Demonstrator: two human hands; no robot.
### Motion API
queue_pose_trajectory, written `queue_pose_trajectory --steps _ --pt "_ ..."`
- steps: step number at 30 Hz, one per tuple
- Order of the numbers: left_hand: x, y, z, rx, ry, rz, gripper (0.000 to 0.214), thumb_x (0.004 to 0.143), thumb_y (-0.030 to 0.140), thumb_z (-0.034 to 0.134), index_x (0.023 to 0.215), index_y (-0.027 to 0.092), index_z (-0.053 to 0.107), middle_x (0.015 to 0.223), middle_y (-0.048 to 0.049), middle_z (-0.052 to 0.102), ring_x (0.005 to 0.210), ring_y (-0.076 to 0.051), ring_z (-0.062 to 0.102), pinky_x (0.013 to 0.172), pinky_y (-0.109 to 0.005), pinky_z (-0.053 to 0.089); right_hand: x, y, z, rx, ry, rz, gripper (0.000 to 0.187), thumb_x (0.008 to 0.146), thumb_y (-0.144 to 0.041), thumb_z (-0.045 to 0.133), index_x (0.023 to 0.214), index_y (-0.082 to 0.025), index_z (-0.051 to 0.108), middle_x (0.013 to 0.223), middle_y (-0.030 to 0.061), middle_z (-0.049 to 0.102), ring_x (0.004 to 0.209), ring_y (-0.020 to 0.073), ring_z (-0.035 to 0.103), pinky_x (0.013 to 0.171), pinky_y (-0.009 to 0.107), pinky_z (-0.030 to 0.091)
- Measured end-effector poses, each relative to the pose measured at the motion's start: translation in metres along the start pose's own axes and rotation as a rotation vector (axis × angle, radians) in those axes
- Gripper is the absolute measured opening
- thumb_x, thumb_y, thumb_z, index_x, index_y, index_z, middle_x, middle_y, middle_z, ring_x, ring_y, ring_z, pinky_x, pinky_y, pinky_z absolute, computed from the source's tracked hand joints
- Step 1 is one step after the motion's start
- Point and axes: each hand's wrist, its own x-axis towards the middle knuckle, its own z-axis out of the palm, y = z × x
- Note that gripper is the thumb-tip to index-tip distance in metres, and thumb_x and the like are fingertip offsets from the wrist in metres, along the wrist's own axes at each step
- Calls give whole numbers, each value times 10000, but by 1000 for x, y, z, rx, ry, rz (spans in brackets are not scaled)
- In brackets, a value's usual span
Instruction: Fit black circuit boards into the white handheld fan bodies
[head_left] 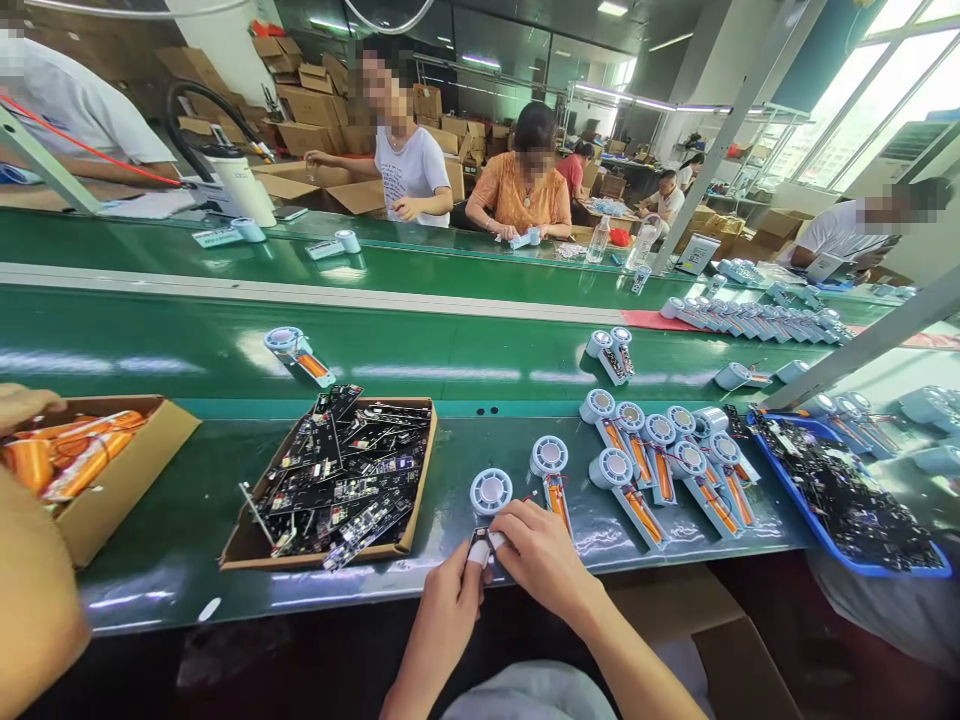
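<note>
Close to the bench edge, my left hand (451, 592) grips the end of a small black circuit board (478, 537), its thumb over the board and wrapped in something white. My right hand (541, 558) is closed at the same spot, fingertips pinched together beside the board; what they hold is hidden. Just beyond my fingers lies a light-blue fan unit (491, 491) with a round grille; its lower part is behind my hands. To its right rests another fan unit (550, 456), an orange battery in its open handle.
A cardboard tray (424, 480) heaped with black circuit boards stands left. Farther left, another person's arm (34, 560) reaches by a box (127, 490) of orange batteries. Several fan units (660, 432) and a blue tray (806, 530) of boards lie right. Beyond runs a green conveyor (420, 345).
</note>
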Motion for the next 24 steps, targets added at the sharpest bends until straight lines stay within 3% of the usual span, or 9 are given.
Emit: queue_pose_trajectory --steps 5,11,18,24 --pt "3 -5 -1 98 -18 46 410 876 571 346 744 234 538 566 7 541 469 -181 521 456 -284 419 -1 1 1 -11 -1 6 177 884 -41 576 938 -196 640 951 35 703 829 189 628 722 285 483" --pt "5 -8 -7 353 52 247 271 885 426 344 729 267 498 590 -37 609 552 -236 579 577 -328 422 -1 -1 2 -49 -28 -25 135 924 -80 559 942 -191 634 932 62 689 824 207 626 730 298 491" --pt "10 2 -29 313 -155 301 320 947 410 359 707 262 511 631 -24 613 588 -214 563 602 -290 391 2 8 -5 340 -16 102 229 927 -69 536 1022 -208 692 991 54 727 908 182 682 814 279 524" --pt "18 5 -35 336 -202 356 288 954 330 403 750 242 585 650 -11 632 590 -192 547 585 -266 378 7 11 -10 343 -61 51 225 930 -76 553 978 -201 733 968 57 738 906 189 682 850 301 517"
